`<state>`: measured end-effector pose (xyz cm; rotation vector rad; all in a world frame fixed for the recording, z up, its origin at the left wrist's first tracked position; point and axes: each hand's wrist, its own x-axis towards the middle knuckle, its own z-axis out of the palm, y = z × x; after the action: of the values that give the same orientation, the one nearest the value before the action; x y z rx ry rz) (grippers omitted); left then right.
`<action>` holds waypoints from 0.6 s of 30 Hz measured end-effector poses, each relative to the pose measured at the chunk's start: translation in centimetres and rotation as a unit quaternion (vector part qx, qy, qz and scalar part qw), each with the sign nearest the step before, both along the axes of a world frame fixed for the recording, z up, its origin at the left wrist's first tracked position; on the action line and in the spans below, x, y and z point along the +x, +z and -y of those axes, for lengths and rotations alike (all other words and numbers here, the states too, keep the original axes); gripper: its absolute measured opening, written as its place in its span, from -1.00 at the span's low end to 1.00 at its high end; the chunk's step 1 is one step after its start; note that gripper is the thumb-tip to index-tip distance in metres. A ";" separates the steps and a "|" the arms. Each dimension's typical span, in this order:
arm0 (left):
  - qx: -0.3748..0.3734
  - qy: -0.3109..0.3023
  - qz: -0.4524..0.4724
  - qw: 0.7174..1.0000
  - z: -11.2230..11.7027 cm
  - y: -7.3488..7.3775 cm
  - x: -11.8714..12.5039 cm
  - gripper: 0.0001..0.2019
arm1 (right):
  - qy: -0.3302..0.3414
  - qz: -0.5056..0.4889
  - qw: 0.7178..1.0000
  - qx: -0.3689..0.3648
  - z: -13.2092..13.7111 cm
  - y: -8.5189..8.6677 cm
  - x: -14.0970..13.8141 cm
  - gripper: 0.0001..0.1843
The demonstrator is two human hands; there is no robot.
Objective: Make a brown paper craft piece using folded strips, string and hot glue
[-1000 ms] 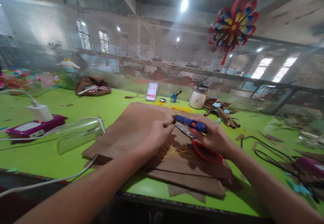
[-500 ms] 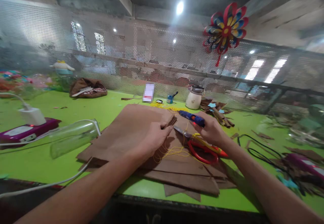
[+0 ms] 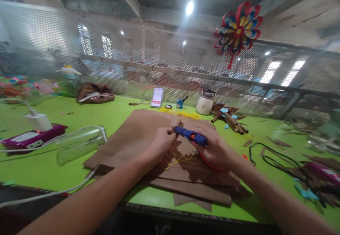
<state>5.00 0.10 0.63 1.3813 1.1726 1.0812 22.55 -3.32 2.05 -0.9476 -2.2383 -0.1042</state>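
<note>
My left hand (image 3: 162, 141) is closed on a small piece of folded brown paper (image 3: 180, 123), held over a stack of brown paper sheets (image 3: 127, 139). A blue hot glue gun (image 3: 191, 135) is gripped in my right hand (image 3: 214, 146), its nozzle at the folded paper by my left fingertips. Whether the nozzle touches the paper, I cannot tell. Beneath the right hand lie scissors with red handles (image 3: 212, 164), mostly hidden by it. Loose yellow thread (image 3: 172, 162) curls across the sheets between the hands.
A clear glass bottle (image 3: 79, 148) lies left of the stack near a purple power strip (image 3: 34, 135). Toward the back stand a white jar (image 3: 205, 102), a small blue pot (image 3: 180, 104) and a bundle of brown paper pieces (image 3: 233, 119). A black cable (image 3: 276, 157) loops at the right.
My right hand has brought the glue gun left and down to the folded paper, now covering most of the scissors. My left hand stays nearly in place, still holding the paper.
</note>
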 end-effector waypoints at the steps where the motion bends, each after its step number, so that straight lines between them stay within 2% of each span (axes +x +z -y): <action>1: 0.000 0.000 -0.002 1.000 0.1 0.2 0.0 -0.82 | -0.003 0.004 1.000 -0.004 0.0 -0.1 0.0 -0.69; 4: 0.012 -0.006 0.001 1.000 0.3 0.6 -0.1 -0.81 | 0.000 0.014 1.000 -0.003 -0.2 -0.2 0.4 -0.64; 8: 0.038 -0.032 0.011 0.999 0.2 0.3 -0.3 -0.70 | 0.003 0.017 1.000 0.011 -0.5 0.3 1.0 -0.65; 14: 0.025 -0.049 0.013 0.998 0.1 0.1 -0.4 -0.81 | -0.007 0.000 1.000 0.028 -1.5 0.7 2.4 -0.68; 16: 0.016 -0.045 0.026 0.999 0.3 0.4 -0.3 -0.82 | -0.043 0.005 0.999 0.032 -2.3 0.5 3.5 -0.71; 18: 0.002 -0.035 0.042 0.999 0.5 0.7 -0.1 -0.84 | -0.113 0.026 0.993 0.031 -3.3 0.2 4.7 -0.77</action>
<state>4.88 -0.44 1.35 1.3575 1.0546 1.0827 27.28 0.02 2.25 -1.1724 -2.1548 -0.3018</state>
